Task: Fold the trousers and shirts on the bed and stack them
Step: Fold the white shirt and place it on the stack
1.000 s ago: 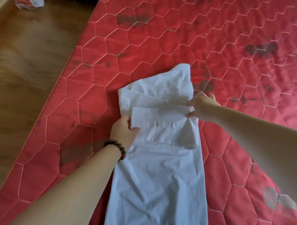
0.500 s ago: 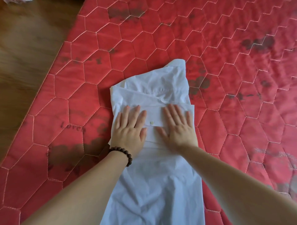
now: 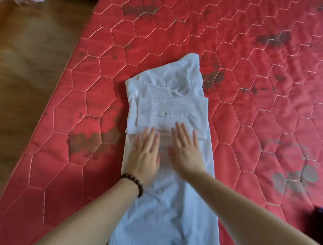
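A white shirt point(image 3: 167, 98) lies lengthwise on the red quilted bed point(image 3: 244, 87), folded into a narrow strip with its sleeves and buttoned cuff laid across the upper part. My left hand point(image 3: 145, 153), with a dark bead bracelet at the wrist, lies flat on the shirt's middle, fingers straight. Beside it my right hand point(image 3: 187, 150) also lies flat on the cloth, its fingertips at the lower edge of the folded cuff. Both hands look motion-blurred. The shirt's lower part runs toward me between my forearms.
The bed's left edge runs diagonally, with wooden floor point(image 3: 31, 61) beyond it. The quilt has dark stained patches. A dark object point(image 3: 317, 216) shows at the right edge near my right arm. A pale item point(image 3: 28, 1) sits on the floor at the top left.
A second ago my hands pinched the folded sleeve at its two sides. They then pressed flat on it and have since slid down toward me along the shirt.
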